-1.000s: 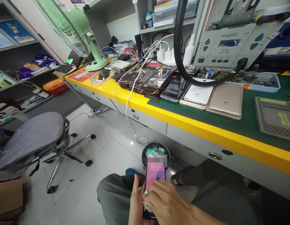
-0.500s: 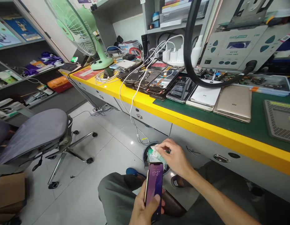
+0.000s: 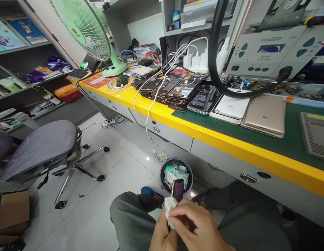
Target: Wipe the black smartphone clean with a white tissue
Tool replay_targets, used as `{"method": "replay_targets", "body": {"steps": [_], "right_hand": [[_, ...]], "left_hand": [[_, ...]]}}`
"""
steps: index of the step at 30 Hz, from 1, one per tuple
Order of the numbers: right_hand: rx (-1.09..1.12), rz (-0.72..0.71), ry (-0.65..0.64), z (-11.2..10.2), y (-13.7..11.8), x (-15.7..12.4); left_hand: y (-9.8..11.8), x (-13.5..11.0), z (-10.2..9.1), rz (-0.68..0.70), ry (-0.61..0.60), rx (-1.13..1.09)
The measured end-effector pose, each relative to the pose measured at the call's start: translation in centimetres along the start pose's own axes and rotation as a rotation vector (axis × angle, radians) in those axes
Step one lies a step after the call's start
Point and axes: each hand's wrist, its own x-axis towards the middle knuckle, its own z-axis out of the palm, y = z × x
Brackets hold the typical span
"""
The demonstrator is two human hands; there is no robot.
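Phone: a slim dark phone with a purple lit screen (image 3: 177, 190) stands on end over the person's lap, low in the middle of the view, just in front of the bin.
Left hand: the left hand (image 3: 163, 233) is closed around the lower part of the phone and holds it up.
Right hand: the right hand (image 3: 198, 228) is closed too, its fingers pinching a small white wipe (image 3: 169, 206) against the side of the phone.
Step in hand: it looks like the wiping step, with the wipe rubbing along the phone's edge.
Next move: it would need a steady grip from below and soft strokes with the wipe, so the phone does not slip down to the floor.
Bin: a small round dark bin full of white and green scraps (image 3: 176, 174) sits on the pale tiled floor, just past the knees.
Bench: a long workbench with a yellow front edge and green mat (image 3: 230, 143) holds rows of phones (image 3: 182, 91).
Nearby: a pale green fan (image 3: 91, 33) stands on the far end, and a grey office chair (image 3: 38, 150) stands well apart on the left.
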Motion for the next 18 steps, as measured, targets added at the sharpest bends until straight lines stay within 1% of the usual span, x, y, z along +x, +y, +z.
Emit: {"method": "replay_targets", "body": {"steps": [3,5,7,10,13,16,18], "right_hand": [[-0.033,-0.121,0.005,0.7,0.3,-0.1],[-0.037,-0.184,0.042,0.7,0.5,0.0],[-0.022,-0.230,0.075,0.6,0.8,0.2],[0.010,-0.220,0.108,0.3,1.1,0.6],[0.056,-0.209,0.124,-0.1,1.3,1.5],[0.074,-0.230,0.197,-0.4,1.2,2.7],[0.058,-0.213,0.258,-0.6,1.1,3.6]], "left_hand": [[-0.9,-0.4,-0.7,-0.039,0.021,-0.088],[-1.1,-0.4,-0.8,-0.054,0.020,-0.052],[-1.0,-0.2,-0.4,-0.017,0.021,0.001],[-0.6,0.1,0.5,0.088,0.014,0.023],[-0.2,0.0,1.4,0.163,0.053,0.099],[0.5,-0.5,1.8,0.187,0.103,0.208],[1.2,-1.0,1.9,0.176,0.099,0.250]]}}
